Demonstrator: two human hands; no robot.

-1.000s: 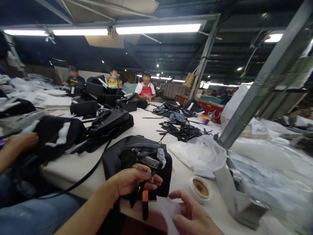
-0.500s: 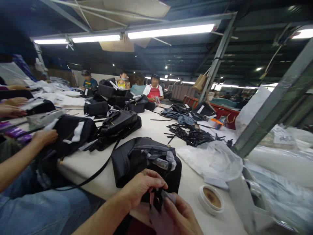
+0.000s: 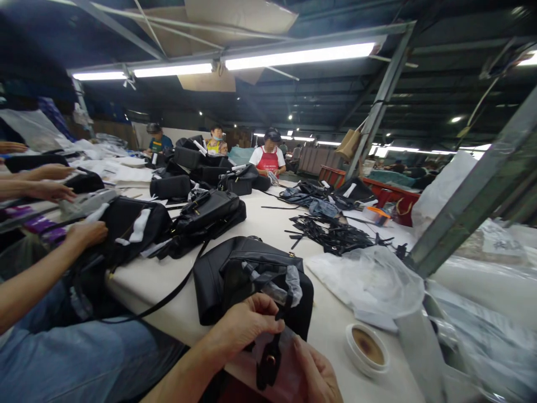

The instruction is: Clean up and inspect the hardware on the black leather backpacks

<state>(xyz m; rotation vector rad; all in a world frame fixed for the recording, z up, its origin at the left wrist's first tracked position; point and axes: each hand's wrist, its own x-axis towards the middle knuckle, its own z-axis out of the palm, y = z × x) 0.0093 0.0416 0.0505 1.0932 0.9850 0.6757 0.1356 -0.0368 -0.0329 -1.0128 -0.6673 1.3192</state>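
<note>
Pinching the black strap (image 3: 265, 370) near its top, the person's left hand (image 3: 247, 324) was closed narrowly, thumb against fingers. The right hand (image 3: 318, 374) sat just beside it, thumb laid on the edge of a translucent sheet (image 3: 289, 366) that it held; its other fingers I could not fully make out. The sheet spread behind the strap, whose lower end hung down in front with a small gold-coloured fitting (image 3: 271, 359) showing. All this was at the near edge of the white table (image 3: 268, 221), right in front of a black bag (image 3: 235, 268) that lay there with clear wrap (image 3: 294, 286) around its handle.

To the right of the bag I saw a round white tub (image 3: 370, 370) with something brown inside, and beyond it a crumpled plastic bag (image 3: 380, 277). Farther back lay a tangled heap of black strips (image 3: 335, 234), with an orange-edged item (image 3: 377, 215) near it. A second black bag (image 3: 205, 211) rested on the left, well apart from the hands, and a long thin strap (image 3: 178, 291) ran down past the table's edge. Beside that, a co-worker's hand (image 3: 88, 234) touched another black bag (image 3: 126, 224) carrying white padding (image 3: 140, 226). Across the table a person in a red apron (image 3: 268, 161) sat near piled dark bags (image 3: 188, 162).
</note>
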